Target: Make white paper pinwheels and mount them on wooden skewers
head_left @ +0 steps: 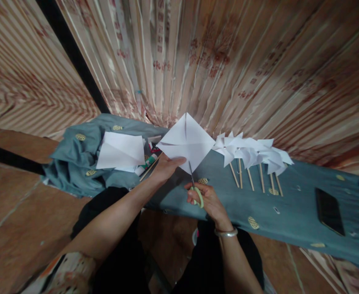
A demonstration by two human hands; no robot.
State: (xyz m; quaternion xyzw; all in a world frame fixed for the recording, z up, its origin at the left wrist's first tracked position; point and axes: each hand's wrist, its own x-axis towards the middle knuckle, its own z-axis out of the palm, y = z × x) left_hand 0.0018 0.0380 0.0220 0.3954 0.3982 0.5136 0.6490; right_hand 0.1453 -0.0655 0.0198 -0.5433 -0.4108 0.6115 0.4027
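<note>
My left hand point(168, 166) grips a square sheet of white paper point(194, 143) near its lower left edge, thumb on top. The paper is turned like a diamond, with slits running inward from its top and left corners. In my right hand point(208, 200) is a pair of scissors point(199, 197) with light green handles. Its blades reach the paper's bottom corner and point toward the centre. To the right lie several white paper pinwheels point(240, 149) on wooden sticks, overlapping in a row.
A stack of white paper point(121, 150) lies on the left of the cloth-covered surface point(228, 208). Beside it are a green and white glue stick point(148, 162) and small items I cannot make out. A dark phone point(329, 211) lies at right. Patterned curtains point(197, 53) hang behind.
</note>
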